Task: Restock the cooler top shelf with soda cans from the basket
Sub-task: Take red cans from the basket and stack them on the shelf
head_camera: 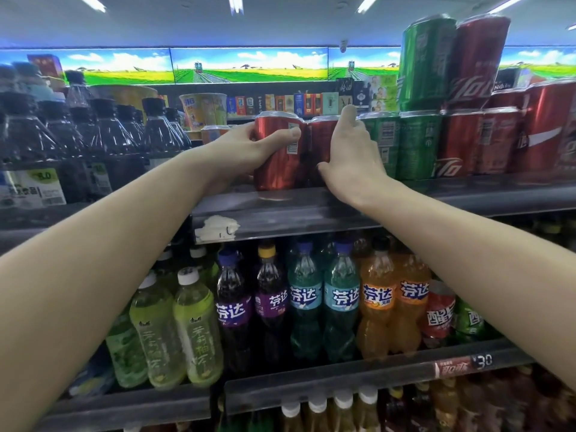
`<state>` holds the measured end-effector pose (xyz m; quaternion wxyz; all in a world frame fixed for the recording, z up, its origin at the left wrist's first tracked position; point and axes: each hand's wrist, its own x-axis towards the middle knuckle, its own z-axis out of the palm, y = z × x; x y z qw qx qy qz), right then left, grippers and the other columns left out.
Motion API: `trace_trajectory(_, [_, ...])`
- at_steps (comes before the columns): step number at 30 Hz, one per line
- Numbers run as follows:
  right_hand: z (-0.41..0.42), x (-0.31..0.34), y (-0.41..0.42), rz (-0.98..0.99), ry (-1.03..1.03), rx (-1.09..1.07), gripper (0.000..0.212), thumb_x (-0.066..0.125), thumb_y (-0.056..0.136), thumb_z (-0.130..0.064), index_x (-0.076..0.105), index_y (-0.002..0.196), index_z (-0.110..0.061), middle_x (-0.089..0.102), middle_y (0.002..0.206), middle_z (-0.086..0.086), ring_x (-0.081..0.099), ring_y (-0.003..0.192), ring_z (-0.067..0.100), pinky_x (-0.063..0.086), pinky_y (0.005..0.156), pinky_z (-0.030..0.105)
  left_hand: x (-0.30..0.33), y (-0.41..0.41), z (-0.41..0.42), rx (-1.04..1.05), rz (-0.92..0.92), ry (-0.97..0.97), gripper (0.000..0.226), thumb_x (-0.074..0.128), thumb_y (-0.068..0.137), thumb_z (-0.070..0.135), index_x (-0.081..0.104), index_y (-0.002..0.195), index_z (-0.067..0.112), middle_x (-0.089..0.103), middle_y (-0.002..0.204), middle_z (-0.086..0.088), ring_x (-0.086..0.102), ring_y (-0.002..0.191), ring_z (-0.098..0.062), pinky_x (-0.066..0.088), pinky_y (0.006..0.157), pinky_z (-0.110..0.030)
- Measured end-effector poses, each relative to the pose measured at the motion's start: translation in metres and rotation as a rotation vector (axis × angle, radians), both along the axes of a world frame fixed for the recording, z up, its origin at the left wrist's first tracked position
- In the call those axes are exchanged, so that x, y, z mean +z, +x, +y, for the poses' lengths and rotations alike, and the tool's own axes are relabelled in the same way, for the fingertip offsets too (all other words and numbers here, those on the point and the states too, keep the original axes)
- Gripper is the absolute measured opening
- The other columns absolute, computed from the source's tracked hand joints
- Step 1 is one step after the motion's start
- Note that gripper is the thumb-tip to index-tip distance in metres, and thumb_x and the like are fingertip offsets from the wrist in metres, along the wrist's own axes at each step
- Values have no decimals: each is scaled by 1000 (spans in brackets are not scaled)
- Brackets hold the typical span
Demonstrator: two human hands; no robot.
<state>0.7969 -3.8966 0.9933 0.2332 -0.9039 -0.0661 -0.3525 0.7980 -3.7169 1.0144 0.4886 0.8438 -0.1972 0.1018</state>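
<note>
- Two bare arms reach up to the top shelf [311,210] of a store cooler, its dark front rail running across the middle of the view.
- The left hand [249,151] is wrapped around a red soda can [277,157] standing upright at the near edge of the shelf, thumb across the can's barcode panel and fingers curled round its left side.
- The right hand [352,157] is pressed against a second red can [321,141] just to the right, which touches the first; the fingers point up past the can's top and the thumb sits low near its base. Whether this hand truly grips the can or only steadies it is hard to tell, since the palm side is hidden.
- To the right along the same shelf stand green cans [405,145] and then more red cans [486,141], with a green can and a red can [480,60] stacked on top of them.
- To the left on the top level, dark bottles with black caps [103,135] fill the row.
- On the shelf below, green tea bottles [193,325] sit at left, followed rightward by purple [233,307], teal [339,300] and orange soda bottles [377,297].
- A red price tag [461,366] clings to the lower shelf rail at right.
</note>
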Motion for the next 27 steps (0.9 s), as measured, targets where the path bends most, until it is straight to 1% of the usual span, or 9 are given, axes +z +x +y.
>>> trace_trajectory(3, [-2,-1,5,8,10,73,63,62,94,0,29,147,-6,54,128,17,59,105,36,39,75,39,-4,2,-3,23,-25,-33,40,67,92,60,63,117,29,77,112,1,77,99,-15,60,90,-39])
trace_trajectory(6, [-7,2,11,116,-38,132,46,57,93,-1,42,136,-3,55,126,18,56,110,36,38,79,36,-6,2,-3,12,-32,-46,39,66,94,57,64,119,27,78,109,2,78,95,-13,60,85,-37])
trace_trajectory(8, [-8,7,13,185,-47,163,40,54,93,-1,47,131,-4,55,127,17,55,110,33,44,83,38,-5,2,-4,4,-24,-43,37,66,96,54,65,117,23,79,107,1,78,93,-12,61,83,-34])
trace_trajectory(11, [-4,10,13,215,-67,192,41,51,93,-1,52,134,-7,54,133,16,54,117,33,49,94,40,-6,4,-6,-10,-20,-60,39,68,94,52,67,116,20,80,107,-1,78,97,-15,62,88,-36])
trace_trajectory(13, [-3,10,14,204,-69,189,40,52,93,-3,55,133,-7,54,133,15,54,118,33,46,90,35,-6,7,-8,-9,-24,-64,37,69,95,51,68,115,20,80,109,-2,78,98,-16,62,92,-38])
trace_trajectory(17, [-4,6,16,192,-31,194,36,54,93,-7,57,129,-8,55,130,15,55,108,32,41,82,32,-7,15,-13,-5,-10,-32,55,71,89,61,66,126,20,79,113,0,77,103,-19,58,100,-46])
trace_trajectory(20, [-4,4,14,191,-26,202,35,54,92,-9,55,127,-8,56,127,16,51,99,29,42,81,33,-6,19,-15,-10,-5,-24,62,72,86,66,64,130,22,79,115,1,76,105,-18,58,100,-45])
trace_trajectory(23, [-3,4,13,190,-27,201,37,53,93,-7,55,129,-8,56,130,16,55,107,31,44,84,34,-8,21,-14,-3,-14,-15,67,70,86,69,61,134,24,78,116,2,76,105,-16,57,103,-44])
trace_trajectory(27, [-5,5,8,150,18,218,36,51,92,-3,54,127,-7,60,123,14,57,108,31,50,86,39,-9,19,-16,27,-24,-27,58,71,86,66,64,126,25,79,110,3,77,99,-13,59,97,-39])
